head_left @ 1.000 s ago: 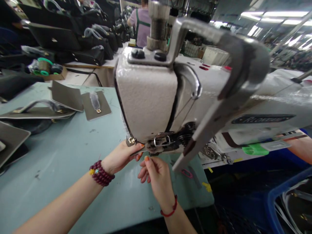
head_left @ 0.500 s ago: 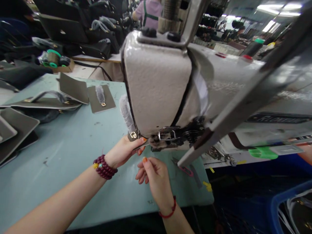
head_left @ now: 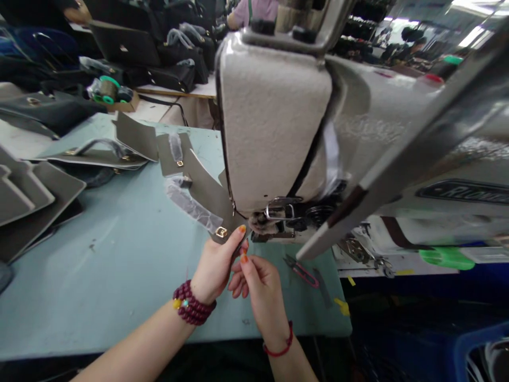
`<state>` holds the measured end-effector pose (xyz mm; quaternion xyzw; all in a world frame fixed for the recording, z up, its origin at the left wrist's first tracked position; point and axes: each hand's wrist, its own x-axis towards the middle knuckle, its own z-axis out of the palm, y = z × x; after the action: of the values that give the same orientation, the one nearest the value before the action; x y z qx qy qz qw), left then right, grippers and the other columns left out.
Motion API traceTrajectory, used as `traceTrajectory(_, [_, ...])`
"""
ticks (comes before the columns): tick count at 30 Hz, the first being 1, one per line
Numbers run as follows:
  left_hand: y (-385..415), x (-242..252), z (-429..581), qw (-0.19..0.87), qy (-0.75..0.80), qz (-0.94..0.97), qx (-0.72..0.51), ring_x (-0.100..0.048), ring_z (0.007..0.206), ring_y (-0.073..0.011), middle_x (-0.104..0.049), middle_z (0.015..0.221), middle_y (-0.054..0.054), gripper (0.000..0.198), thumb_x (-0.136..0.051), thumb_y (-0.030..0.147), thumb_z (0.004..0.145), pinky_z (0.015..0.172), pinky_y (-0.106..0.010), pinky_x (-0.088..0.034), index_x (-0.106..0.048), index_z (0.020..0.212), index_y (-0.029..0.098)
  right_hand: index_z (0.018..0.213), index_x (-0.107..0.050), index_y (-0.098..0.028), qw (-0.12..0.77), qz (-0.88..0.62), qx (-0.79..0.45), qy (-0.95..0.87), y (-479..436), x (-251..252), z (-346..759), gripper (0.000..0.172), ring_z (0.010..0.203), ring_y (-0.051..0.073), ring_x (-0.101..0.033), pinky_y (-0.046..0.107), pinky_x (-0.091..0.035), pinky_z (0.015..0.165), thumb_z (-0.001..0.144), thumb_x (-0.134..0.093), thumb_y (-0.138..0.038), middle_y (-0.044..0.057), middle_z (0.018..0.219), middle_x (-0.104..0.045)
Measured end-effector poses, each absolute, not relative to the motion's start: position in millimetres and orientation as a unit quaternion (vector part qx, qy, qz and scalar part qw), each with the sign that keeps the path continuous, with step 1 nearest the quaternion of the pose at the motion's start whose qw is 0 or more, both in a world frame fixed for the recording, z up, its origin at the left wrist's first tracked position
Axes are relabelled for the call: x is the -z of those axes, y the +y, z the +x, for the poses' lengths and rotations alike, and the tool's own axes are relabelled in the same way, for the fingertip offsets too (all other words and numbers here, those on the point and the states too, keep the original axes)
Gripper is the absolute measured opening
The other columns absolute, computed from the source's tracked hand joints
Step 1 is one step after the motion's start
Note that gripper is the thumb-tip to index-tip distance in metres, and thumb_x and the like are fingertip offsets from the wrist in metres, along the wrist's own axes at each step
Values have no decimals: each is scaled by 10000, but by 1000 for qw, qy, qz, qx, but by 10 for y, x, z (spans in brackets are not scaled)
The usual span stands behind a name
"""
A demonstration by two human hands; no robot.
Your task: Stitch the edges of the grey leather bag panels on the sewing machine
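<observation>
My left hand (head_left: 217, 268) grips the near corner of a dark grey bag panel (head_left: 212, 188), thumb on top. Along the panel lies a carry handle (head_left: 193, 206) wrapped in clear plastic, with a gold buckle (head_left: 221, 232) close to my thumb. Just right of it, my right hand (head_left: 260, 286) is closed in a pinch by the panel's corner; whatever the fingertips hold is too small to make out. The head of a sewing machine (head_left: 274, 122) stands over the panel's right side and hides part of it, with the presser foot area beside my left thumb.
Pink-handled thread snips (head_left: 304, 273) lie right of my right hand on the green table (head_left: 131, 276). More grey panels (head_left: 43, 196) are piled at the left, and a small panel with a wrapped tab (head_left: 175, 151) lies behind. A grey bar (head_left: 358, 196) slants across the right.
My left hand has drawn the panel out leftward from the machine and toward me, so much more of it and its handle shows. My right fingertips have come up to its corner and pinched together.
</observation>
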<state>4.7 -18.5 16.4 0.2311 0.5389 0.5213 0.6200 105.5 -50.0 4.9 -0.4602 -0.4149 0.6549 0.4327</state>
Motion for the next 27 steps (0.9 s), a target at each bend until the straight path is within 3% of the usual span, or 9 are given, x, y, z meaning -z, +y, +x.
traceTrajectory(4, [-287,-212,254,644,531,165,-526,-322,181,-96,-413,307,95,413,-662,599,774,208,-213,-299,-566,674,211,680,-619,-151,442,-461,-643,-423,-520,-48,1126,409,421,91,-501,193,-342,444,948,-526,-446,-4,487,-583])
traceTrajectory(8, [-329,-247,419,627,540,122,-548,-306,164,-100,-358,268,105,442,-660,628,763,187,-207,-296,-550,659,212,685,-619,-155,444,-466,-646,-409,-544,-50,1220,385,437,95,-485,197,-363,465,945,-545,-429,-14,487,-562])
traceTrajectory(18, [-413,-126,824,577,524,59,-624,-289,212,-64,-377,412,113,458,-615,651,790,209,-188,-216,-495,693,220,697,-639,-153,426,-512,-592,-454,-573,-39,1553,383,485,101,-457,205,-343,472,941,-549,-433,-22,533,-527])
traceTrajectory(20, [-406,-99,864,568,528,68,-628,-281,237,-60,-371,437,108,456,-586,650,810,238,-193,-212,-498,696,217,718,-648,-151,421,-515,-581,-469,-583,-53,1598,382,485,105,-470,204,-359,472,950,-534,-432,-21,536,-534])
traceTrajectory(23, [-445,-39,842,508,564,136,-636,-427,413,-75,-455,527,58,450,-580,579,848,408,-196,-370,-496,633,193,814,-666,-150,407,-537,-525,-519,-604,-25,1731,366,521,133,-534,226,-414,498,972,-492,-430,6,595,-602])
traceTrajectory(25, [-549,-27,743,495,588,201,-608,-502,567,-99,-525,595,18,452,-581,546,858,567,-204,-432,-523,608,174,922,-670,-150,401,-577,-423,-572,-620,63,1890,333,641,174,-611,265,-474,577,975,-489,-425,55,745,-674])
traceTrajectory(27, [-695,-99,542,576,583,269,-506,-526,584,-120,-581,608,-14,477,-550,580,856,578,-225,-433,-588,639,157,1015,-665,-152,383,-611,-283,-633,-640,206,2082,319,835,226,-644,332,-513,721,970,-499,-421,111,955,-692])
